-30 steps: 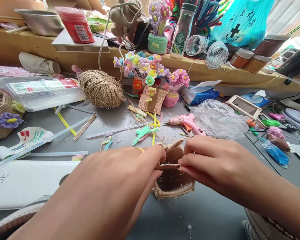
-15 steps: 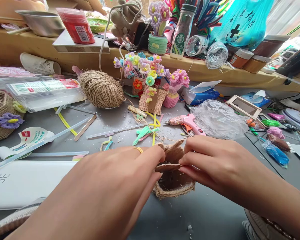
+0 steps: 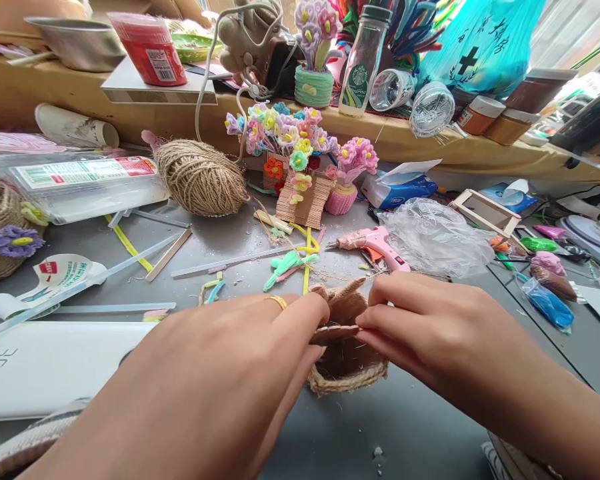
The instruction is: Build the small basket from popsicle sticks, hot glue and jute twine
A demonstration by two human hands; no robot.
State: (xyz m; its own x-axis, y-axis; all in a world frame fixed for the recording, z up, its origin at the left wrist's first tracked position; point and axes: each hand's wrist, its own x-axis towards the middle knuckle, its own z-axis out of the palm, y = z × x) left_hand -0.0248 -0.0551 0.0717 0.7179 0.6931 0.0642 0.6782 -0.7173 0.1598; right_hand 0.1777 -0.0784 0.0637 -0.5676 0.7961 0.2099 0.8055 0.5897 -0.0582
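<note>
A small twine-wrapped box [image 3: 349, 381] with a brown inside stands on the grey table in front of me. Across its opening runs a thin cardboard flap [image 3: 336, 333], and a second brown piece rises behind it. My left hand [image 3: 240, 353] pinches the flap's left end between thumb and fingers, and a gold ring sits on one finger. At the flap's other end, my right hand [image 3: 420, 320] grips it with the fingertips. Both hands hide the box's sides. Just beyond my right hand lies a pink glue gun [image 3: 375, 245].
A ball of jute twine [image 3: 203, 177], pipe-cleaner flowers [image 3: 290, 137] and a crumpled plastic bag [image 3: 437, 237] lie farther back. Clear glue sticks [image 3: 230, 262] and green pipe-cleaner pieces [image 3: 283, 268] are scattered nearer. A white box [image 3: 55, 367] is at left. Jars and a bottle [image 3: 363, 63] line the ledge.
The view has shifted very slightly, so everything sits a little farther left. Both hands keep the same hold on the cardboard flap.
</note>
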